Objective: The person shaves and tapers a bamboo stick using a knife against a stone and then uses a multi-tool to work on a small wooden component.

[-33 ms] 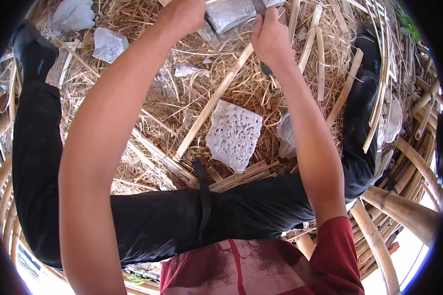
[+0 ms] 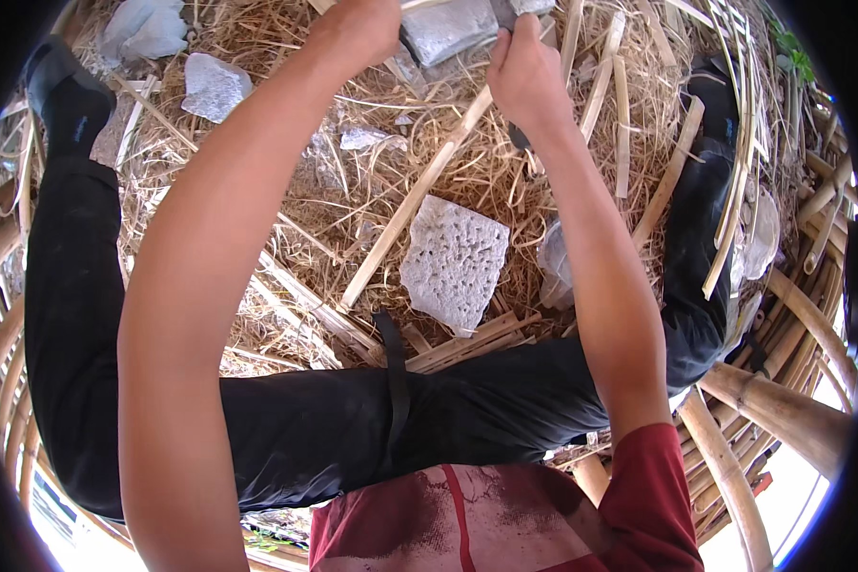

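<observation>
At the top edge, my left hand point(image 2: 364, 30) is closed around a pale bamboo strip point(image 2: 421, 4), whose far part is cut off by the frame. My right hand point(image 2: 526, 74) grips a knife; its grey blade point(image 2: 502, 12) points away from me, and the dark handle end point(image 2: 518, 136) shows below the fist. Just beyond and between both hands lies a grey stone block point(image 2: 448, 30). Nearer to me, a pitted, light grey slab of stone point(image 2: 456, 262) rests flat on the shavings between my forearms.
Curly bamboo shavings point(image 2: 353, 229) and split strips point(image 2: 415, 200) cover the ground. Pale stones point(image 2: 215, 88) lie at the far left, with crumpled clear plastic point(image 2: 143, 30) beyond. My legs in black trousers point(image 2: 296, 429) surround the work area. Bamboo poles point(image 2: 782, 415) stand at the right.
</observation>
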Motion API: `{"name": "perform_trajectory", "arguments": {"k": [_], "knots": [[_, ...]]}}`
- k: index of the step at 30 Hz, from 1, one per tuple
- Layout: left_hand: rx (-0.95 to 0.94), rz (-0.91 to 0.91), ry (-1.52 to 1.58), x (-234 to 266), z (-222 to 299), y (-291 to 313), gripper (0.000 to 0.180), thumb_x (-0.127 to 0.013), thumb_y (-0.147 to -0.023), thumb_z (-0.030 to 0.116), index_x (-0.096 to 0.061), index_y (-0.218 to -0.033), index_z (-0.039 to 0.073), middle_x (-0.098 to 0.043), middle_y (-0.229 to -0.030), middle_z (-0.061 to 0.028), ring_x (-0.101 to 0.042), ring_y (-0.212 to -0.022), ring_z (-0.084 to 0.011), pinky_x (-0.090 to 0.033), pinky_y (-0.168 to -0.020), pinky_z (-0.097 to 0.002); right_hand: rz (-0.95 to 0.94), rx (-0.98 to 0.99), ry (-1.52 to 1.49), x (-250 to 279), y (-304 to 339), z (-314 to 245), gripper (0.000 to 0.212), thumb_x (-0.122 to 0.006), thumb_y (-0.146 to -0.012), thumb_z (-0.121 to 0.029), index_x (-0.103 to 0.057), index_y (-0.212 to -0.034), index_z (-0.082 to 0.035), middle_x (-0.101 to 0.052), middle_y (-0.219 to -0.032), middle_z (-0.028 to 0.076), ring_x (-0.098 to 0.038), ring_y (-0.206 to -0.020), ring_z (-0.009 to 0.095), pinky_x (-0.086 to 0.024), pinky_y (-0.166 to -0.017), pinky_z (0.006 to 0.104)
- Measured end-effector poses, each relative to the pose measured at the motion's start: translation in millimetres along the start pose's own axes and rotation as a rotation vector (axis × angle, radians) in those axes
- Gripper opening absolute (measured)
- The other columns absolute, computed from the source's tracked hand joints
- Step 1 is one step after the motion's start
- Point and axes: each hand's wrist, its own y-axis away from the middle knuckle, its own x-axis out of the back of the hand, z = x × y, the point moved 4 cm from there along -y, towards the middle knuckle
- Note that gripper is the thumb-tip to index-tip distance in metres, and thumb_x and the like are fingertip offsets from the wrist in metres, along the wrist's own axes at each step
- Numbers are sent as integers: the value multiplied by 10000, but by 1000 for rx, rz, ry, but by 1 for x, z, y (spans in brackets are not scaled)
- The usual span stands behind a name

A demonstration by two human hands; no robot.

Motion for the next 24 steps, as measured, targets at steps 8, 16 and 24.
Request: {"name": "perform_trajectory", "arguments": {"k": [8, 16, 24], "knots": [[-60, -13, -58, -5, -2, -3, 226, -730, -803, 87, -722, -916, -108, -712, -937, -300, -719, -915, -437, -586, -813, -490, -45, -101, -87, 46, -15, -32, 242, -459, -1040, -224, -503, -1092, 9, -658, -778, 294, -660, -756, 520, -530, -740, 584], [-41, 18, 11, -1, -7, 5, 225, -706, -782, 66, -718, -913, -117, -699, -926, -328, -715, -914, -448, -585, -810, -498, 562, 297, -154, 177, -41, -89, 227, -467, -1051, -179, -515, -1061, 42, -603, -766, 196, -590, -655, 349, -443, -613, 457], [-14, -21, 3, 3, -2, 4, 234, -738, -791, 75, -725, -932, -111, -709, -934, -317, -725, -904, -430, -588, -816, -494, 179, 106, -37, 54, -4, -29, 236, -482, -1019, -173, -500, -1091, 51, -644, -824, 322, -646, -783, 500, -528, -690, 556]]}}
